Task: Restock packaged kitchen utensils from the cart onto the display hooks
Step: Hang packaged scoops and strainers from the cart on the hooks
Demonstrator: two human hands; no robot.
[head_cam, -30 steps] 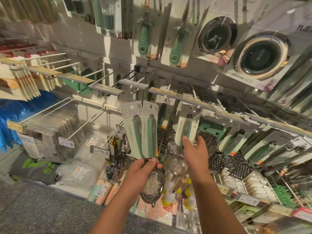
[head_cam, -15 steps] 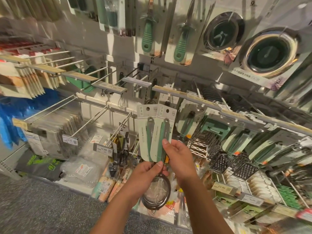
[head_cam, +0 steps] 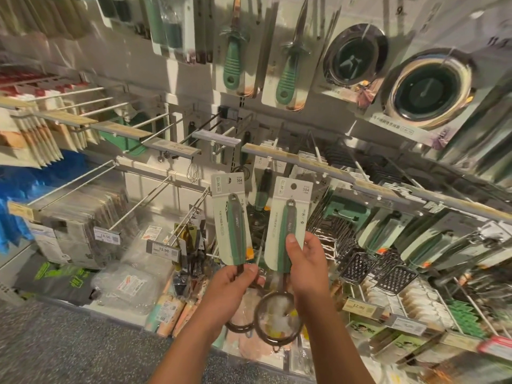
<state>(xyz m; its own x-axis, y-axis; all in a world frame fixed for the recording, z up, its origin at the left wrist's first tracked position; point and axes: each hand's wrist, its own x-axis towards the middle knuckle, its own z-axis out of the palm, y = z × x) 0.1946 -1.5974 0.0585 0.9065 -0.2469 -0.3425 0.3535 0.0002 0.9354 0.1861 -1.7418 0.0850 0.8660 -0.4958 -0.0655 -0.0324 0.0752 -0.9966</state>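
Two hands (head_cam: 306, 268), green-handled carded strainers (head_cam: 288, 228), mesh bowls down

Between the two carded green-handled strainers, one (head_cam: 232, 220) pinched by the left hand (head_cam: 235, 284), the other (head_cam: 288, 225) by the right hand (head_cam: 307, 267), a narrow gap stays open. Behind, a long grey price rail (head_cam: 360, 187) and bare white wire hooks (head_cam: 155, 200) at the wall's left edge jut forward.

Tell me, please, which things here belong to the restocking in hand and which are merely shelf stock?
In hand: left hand holding one carded strainer; right hand holding another carded strainer.

Shelf stock: graters, whisk, sink strainers.
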